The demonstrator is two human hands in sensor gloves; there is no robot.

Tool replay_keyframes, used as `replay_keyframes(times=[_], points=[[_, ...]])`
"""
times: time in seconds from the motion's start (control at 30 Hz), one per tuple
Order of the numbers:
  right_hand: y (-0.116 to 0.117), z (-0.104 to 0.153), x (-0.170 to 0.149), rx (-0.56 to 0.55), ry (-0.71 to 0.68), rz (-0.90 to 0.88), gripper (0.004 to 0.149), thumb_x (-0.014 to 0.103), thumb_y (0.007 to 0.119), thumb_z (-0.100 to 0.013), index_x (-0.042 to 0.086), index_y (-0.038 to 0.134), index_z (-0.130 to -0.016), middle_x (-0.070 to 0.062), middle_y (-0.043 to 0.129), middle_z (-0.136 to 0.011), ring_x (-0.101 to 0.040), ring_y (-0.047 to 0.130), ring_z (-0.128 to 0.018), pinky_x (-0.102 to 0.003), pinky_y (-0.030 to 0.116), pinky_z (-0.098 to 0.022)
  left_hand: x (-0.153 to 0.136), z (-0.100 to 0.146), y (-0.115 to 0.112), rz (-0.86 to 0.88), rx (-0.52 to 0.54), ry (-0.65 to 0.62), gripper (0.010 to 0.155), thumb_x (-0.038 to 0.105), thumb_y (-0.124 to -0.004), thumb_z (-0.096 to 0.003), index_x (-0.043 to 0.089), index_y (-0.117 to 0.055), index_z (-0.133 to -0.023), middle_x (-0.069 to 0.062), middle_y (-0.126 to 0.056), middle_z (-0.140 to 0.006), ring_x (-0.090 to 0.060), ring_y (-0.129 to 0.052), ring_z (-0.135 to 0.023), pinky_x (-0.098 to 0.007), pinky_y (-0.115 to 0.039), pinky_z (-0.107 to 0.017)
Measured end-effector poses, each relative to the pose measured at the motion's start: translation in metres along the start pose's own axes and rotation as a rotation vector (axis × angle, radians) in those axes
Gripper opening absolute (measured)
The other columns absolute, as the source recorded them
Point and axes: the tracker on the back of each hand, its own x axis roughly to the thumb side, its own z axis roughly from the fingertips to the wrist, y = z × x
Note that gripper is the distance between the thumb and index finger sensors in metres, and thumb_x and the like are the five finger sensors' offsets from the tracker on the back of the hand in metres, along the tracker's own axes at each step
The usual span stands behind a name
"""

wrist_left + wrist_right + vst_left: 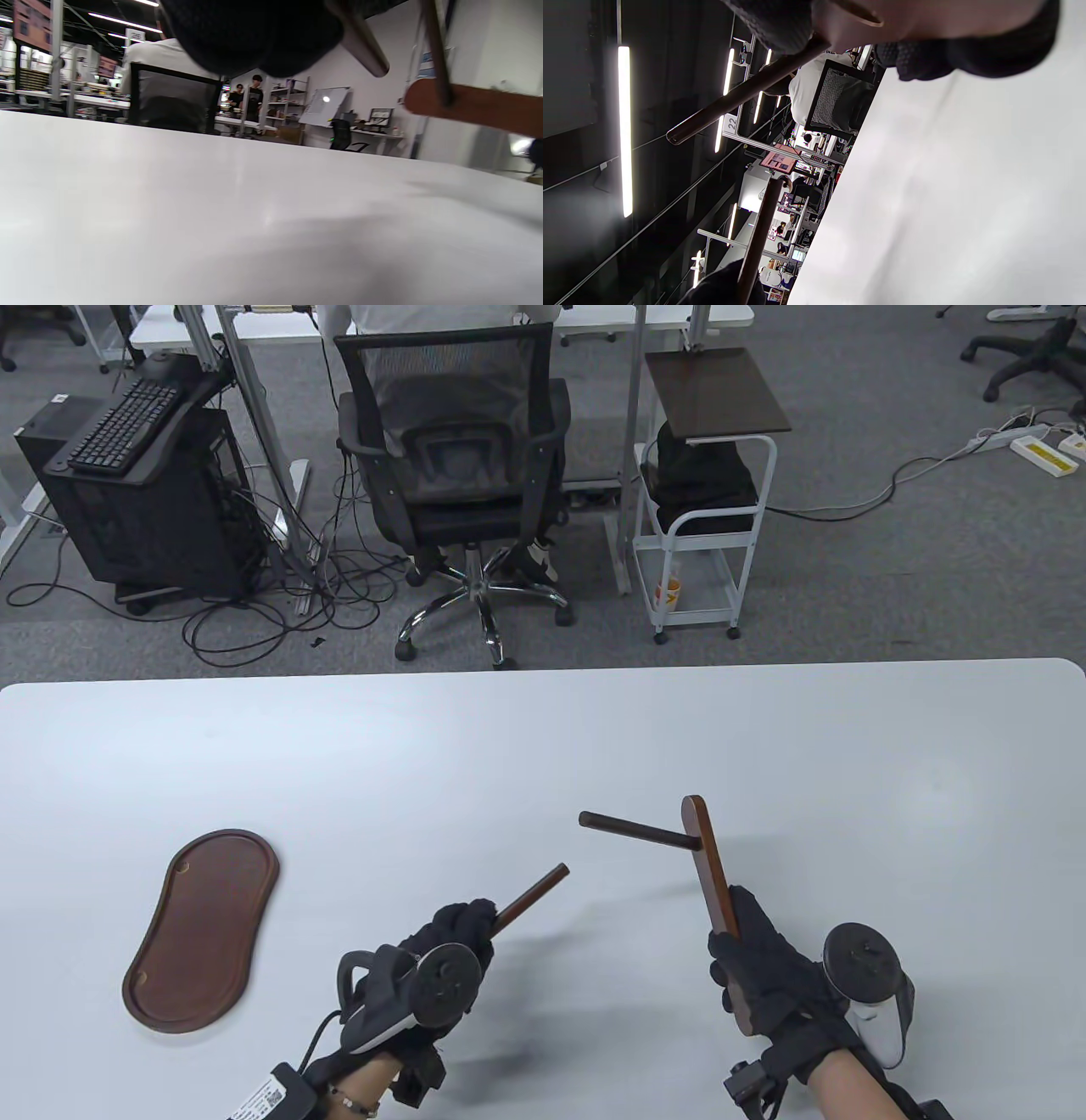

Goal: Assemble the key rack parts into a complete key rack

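Note:
My right hand (755,963) grips a flat dark wooden bar (711,867) by its lower end, above the table. A wooden rod (638,830) is fitted into the bar near its top and sticks out to the left. My left hand (458,931) grips a second loose wooden rod (533,897) that points up and right, its tip apart from the bar. The oval wooden base tray (204,929) lies flat at the left. In the left wrist view the held rod (360,42) and the bar (479,108) show. In the right wrist view the fitted rod (742,97) and the left hand's rod (759,237) show.
The white table (543,746) spreads wide around the parts. Its far edge runs across the middle of the table view. Beyond it stand an office chair (458,466) and a small white cart (704,517).

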Motion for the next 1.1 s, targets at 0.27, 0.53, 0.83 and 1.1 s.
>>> replay_keyframes(times=[0.27,0.53,0.83,1.1], points=[[-0.001,0.0,0.001,-0.01,-0.003,-0.026,0.067,0.032,0.068,-0.059,0.002,0.038,-0.112,-0.031,0.07,-0.093,-0.045,0.082,-0.06,-0.049,0.083,-0.036,0.038,-0.008,0.001,0.101,-0.011,-0.119,0.049,0.041,-0.069,-0.0549,0.022,-0.07,-0.1,-0.003,-0.086,-0.093,-0.008,-0.101,-0.057,-0.023,-0.094,-0.031],[-0.003,0.001,0.001,-0.016,-0.002,-0.038,0.067,0.033,0.066,-0.06,0.001,0.038,-0.111,-0.031,0.069,-0.093,-0.046,0.082,-0.06,-0.049,0.083,-0.036,0.07,-0.019,0.001,0.183,-0.021,-0.201,0.047,0.046,-0.075,-0.0522,0.025,-0.078,-0.094,0.001,-0.093,-0.086,-0.007,-0.104,-0.049,-0.019,-0.093,-0.024],[-0.004,0.001,0.002,-0.01,-0.011,-0.039,0.067,0.034,0.065,-0.06,0.001,0.039,-0.112,-0.031,0.069,-0.093,-0.046,0.082,-0.06,-0.049,0.083,-0.036,0.087,-0.026,-0.007,0.217,-0.069,-0.217,0.046,0.046,-0.075,-0.0524,0.026,-0.079,-0.093,0.001,-0.094,-0.085,-0.006,-0.104,-0.046,-0.019,-0.092,-0.022],[-0.001,0.002,0.002,0.0,-0.022,-0.033,0.067,0.034,0.065,-0.06,0.001,0.039,-0.112,-0.031,0.07,-0.093,-0.046,0.083,-0.059,-0.049,0.083,-0.036,0.091,-0.027,-0.008,0.226,-0.083,-0.214,0.046,0.046,-0.074,-0.0526,0.026,-0.079,-0.094,0.001,-0.094,-0.085,-0.006,-0.104,-0.046,-0.019,-0.092,-0.022]])
